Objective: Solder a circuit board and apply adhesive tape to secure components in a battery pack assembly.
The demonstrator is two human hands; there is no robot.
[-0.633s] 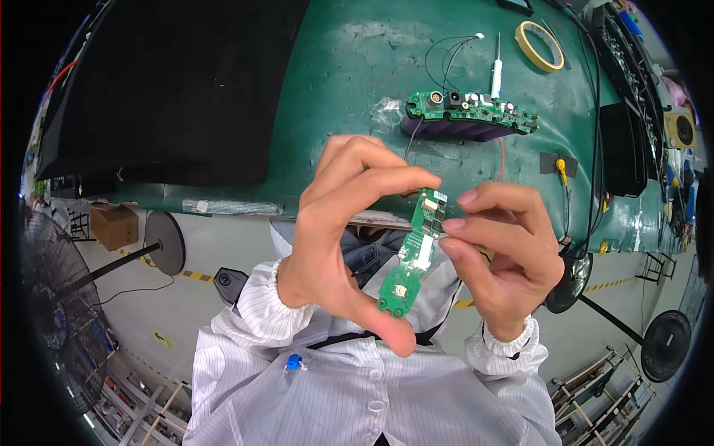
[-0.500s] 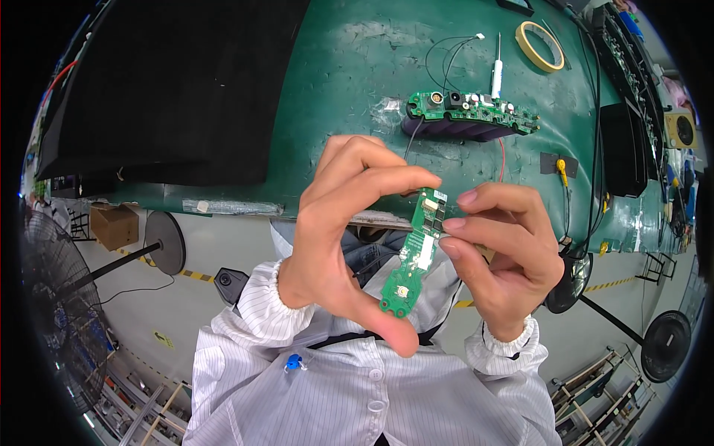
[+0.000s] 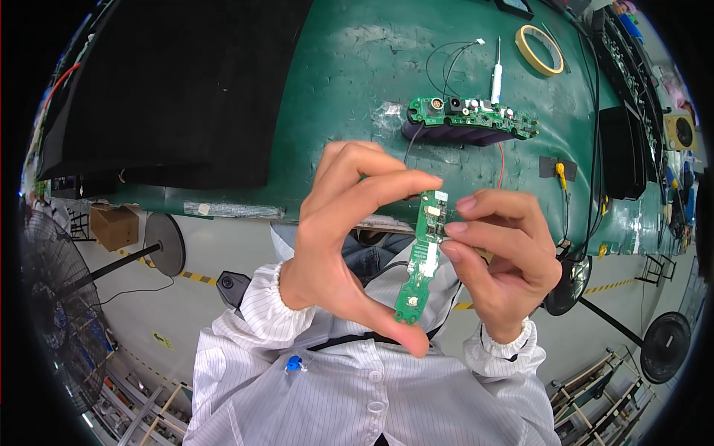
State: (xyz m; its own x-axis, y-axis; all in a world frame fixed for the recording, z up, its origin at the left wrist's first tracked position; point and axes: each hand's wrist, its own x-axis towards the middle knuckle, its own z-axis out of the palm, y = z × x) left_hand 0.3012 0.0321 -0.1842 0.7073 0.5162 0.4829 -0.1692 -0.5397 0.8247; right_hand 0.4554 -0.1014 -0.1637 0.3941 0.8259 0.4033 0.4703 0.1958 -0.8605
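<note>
My left hand [image 3: 338, 238] is closed on a narrow green circuit board [image 3: 417, 271], index finger at its far end and thumb at its near end. The board stands lengthwise above my lap, its face with chips and white parts turned toward me. My right hand [image 3: 506, 253] has its fingers curled, with the tips against the board's right edge near the dark chips. Beyond my hands, a purple battery pack with a green circuit board [image 3: 476, 119] along it lies on the bench. A dark lead and a red wire [image 3: 502, 163] run from it.
On the green bench mat [image 3: 349, 82] lie a black sheet [image 3: 163, 89], a roll of tape [image 3: 539, 50], a white-handled thin tool [image 3: 497, 82] and a black cable [image 3: 450, 63]. A yellow connector [image 3: 561, 175] rests at the right. A fan [image 3: 63, 297] stands lower left.
The board has turned more upright, its near end swinging right along with my left thumb. My right fingertips stay at its right edge.
</note>
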